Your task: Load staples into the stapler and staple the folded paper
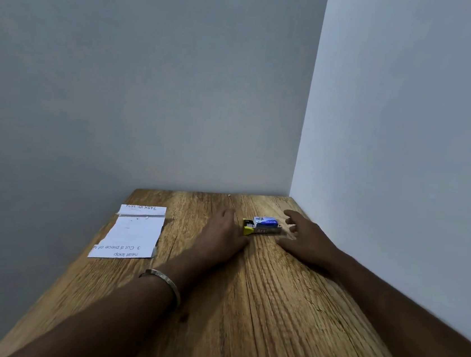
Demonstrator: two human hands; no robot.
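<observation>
A small yellow and metal stapler (257,230) lies on the wooden table (242,311) near the far right corner. A blue and white staple box (266,221) rests on top of it. My left hand (222,235) lies flat on the table just left of the stapler, fingers close to its yellow end. My right hand (306,239) hovers just right of the stapler with fingers spread, holding nothing. A folded white paper (131,234) with printed text lies flat at the table's left edge.
Grey walls (409,139) close off the table on the far side and the right side. The table's left edge drops off beside the paper. A metal bangle (166,282) sits on my left wrist.
</observation>
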